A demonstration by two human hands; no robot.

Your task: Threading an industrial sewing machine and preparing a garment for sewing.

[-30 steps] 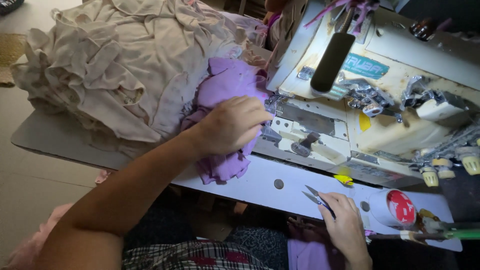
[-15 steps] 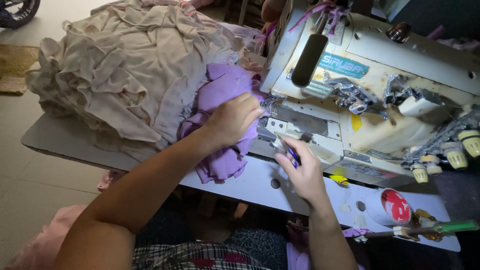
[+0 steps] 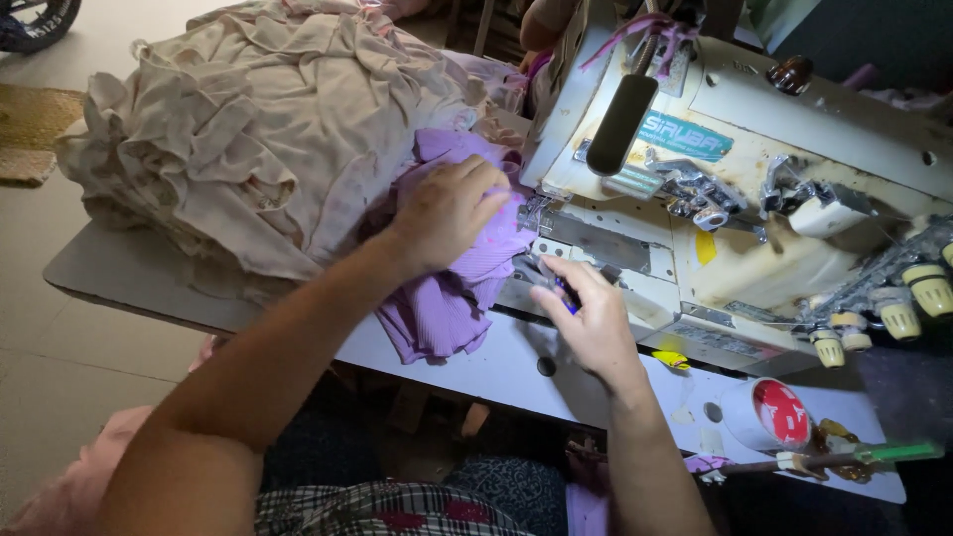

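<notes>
We see an industrial sewing machine (image 3: 754, 228), cream-coloured and worn, taking up the right half of the view. Left of it is a big heap of beige cloth (image 3: 258, 129), touching the machine's side. The purple ribbed garment (image 3: 447, 308) lies between the heap and the machine bed, one end up by the needle area and the other hanging over the table edge.

The left hand (image 3: 447, 213) lies palm down on the purple garment, fingers loosely curled, pressing it flat against the bed rather than gripping it. The right hand (image 3: 596, 323) sits just beside the garment at the bed's front edge, fingers pinched on a small blue-tipped tool (image 3: 566, 290). We cannot tell what kind it is, perhaps snips.

We judge the work in hand as tending the garment's edge at the needle area. Any move here calls for a steady left-hand hold and fingertips kept off the foot.

The white table (image 3: 119, 278) is scuffed, with holes in it. On its right end are a red-and-white round lid (image 3: 779, 412), a green-handled stick (image 3: 874, 455) and a yellow scrap (image 3: 673, 359). The floor (image 3: 40, 377) is pale tile, with a woven mat (image 3: 35, 134) and a wheel (image 3: 35, 25) far left.
</notes>
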